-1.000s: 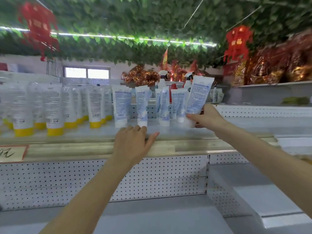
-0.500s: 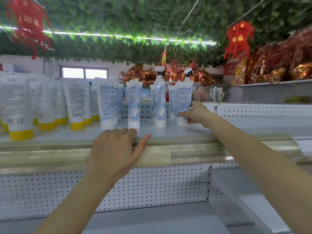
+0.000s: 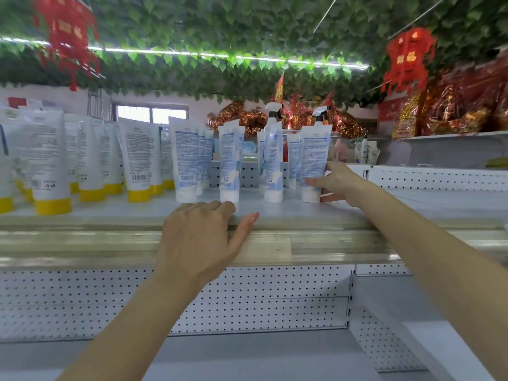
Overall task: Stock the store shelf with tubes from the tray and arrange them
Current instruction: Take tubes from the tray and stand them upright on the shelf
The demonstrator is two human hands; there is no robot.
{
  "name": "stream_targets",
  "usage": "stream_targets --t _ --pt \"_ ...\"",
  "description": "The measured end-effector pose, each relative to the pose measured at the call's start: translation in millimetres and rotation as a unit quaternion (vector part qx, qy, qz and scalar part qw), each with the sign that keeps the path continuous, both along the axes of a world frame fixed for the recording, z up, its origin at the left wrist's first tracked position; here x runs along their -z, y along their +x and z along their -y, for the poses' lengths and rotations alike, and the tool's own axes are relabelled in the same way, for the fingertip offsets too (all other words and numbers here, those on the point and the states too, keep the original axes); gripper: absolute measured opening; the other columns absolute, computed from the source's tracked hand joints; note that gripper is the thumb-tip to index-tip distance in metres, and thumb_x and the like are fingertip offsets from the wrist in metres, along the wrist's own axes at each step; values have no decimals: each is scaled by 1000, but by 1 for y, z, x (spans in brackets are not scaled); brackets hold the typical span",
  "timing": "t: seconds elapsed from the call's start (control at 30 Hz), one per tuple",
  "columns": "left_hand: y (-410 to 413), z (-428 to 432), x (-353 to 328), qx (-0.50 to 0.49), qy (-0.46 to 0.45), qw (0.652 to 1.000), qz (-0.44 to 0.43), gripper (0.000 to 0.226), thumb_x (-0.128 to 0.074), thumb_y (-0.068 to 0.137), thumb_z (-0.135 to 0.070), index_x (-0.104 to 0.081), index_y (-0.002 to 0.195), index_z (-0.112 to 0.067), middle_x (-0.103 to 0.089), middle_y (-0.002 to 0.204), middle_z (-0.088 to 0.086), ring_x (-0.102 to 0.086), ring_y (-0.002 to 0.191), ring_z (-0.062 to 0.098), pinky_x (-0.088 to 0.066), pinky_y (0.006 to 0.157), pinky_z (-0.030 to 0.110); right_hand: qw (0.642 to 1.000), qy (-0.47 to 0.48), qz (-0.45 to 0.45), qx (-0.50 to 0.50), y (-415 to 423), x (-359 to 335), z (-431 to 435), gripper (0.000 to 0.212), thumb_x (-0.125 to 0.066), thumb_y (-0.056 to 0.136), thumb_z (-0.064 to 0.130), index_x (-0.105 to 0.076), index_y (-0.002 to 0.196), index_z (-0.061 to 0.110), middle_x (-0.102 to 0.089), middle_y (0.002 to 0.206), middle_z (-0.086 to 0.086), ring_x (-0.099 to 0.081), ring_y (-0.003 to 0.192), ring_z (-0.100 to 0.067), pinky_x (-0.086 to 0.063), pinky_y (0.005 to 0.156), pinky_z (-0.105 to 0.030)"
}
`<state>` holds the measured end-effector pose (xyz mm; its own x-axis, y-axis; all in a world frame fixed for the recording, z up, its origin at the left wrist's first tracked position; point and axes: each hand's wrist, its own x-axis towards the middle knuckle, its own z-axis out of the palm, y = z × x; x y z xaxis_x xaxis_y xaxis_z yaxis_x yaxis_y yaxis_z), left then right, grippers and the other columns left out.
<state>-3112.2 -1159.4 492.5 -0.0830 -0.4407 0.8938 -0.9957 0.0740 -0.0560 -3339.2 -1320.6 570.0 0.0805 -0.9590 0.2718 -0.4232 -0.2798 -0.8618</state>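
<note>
Left hand (image 3: 198, 240) on shelf edge (image 3: 330, 225)

High above where my right hand (image 3: 339, 182) grips, a ceiling of green leaves (image 3: 247, 26) carries a long light strip (image 3: 192, 54). A red ornament (image 3: 409, 59) hangs up and right of the grip. Left of the grip and well behind it, a window (image 3: 151, 114) glows in the white wall (image 3: 41, 96). Below the grip runs a white pegboard panel (image 3: 247, 298). To its right, a higher shelf (image 3: 453, 135) holds red-gold packages (image 3: 453, 105).
</note>
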Motion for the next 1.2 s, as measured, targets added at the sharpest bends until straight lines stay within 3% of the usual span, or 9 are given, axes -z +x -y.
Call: stream_targets --t 0.4,0.63,1.03,1.2 --pt "0 2 2 2 3 1000 -5 63 -19 92 -62 -65 70 -24 -63 60 -8 -59 56 16 -33 54 26 1000 -10 12 -9 -2 2 -4 31 -68 88 14 -56 116 12 -63 111 -7 -63 88 -21 -52 63 -30" --pt "0 3 1 5 0 1000 -4 64 -20 91 -61 -67 72 -23 -64 60 -8 -59 55 16 -35 53 26 999 -29 -27 12 -2 4 -4 35 -68 88 20 -57 119 11 -63 114 -9 -61 105 -28 -55 82 -41" --pt "1 2 1 2 12 1000 -5 63 -20 91 -62 -67 73 -24 -65 62 -8 -60 57 16 -31 53 25 998 -23 -48 21 -2 6 -1 37 -68 88 25 -61 121 7 -63 119 -13 -61 106 -31 -53 93 -46" --pt "2 2 1 0 26 1000 -2 63 -19 91 -61 -65 72 -24 -64 62 -8 -60 57 16 -31 52 26 999 -20 -34 22 -1 6 0 37 -65 90 28 -60 116 2 -63 117 -16 -60 96 -27 -52 94 -46"
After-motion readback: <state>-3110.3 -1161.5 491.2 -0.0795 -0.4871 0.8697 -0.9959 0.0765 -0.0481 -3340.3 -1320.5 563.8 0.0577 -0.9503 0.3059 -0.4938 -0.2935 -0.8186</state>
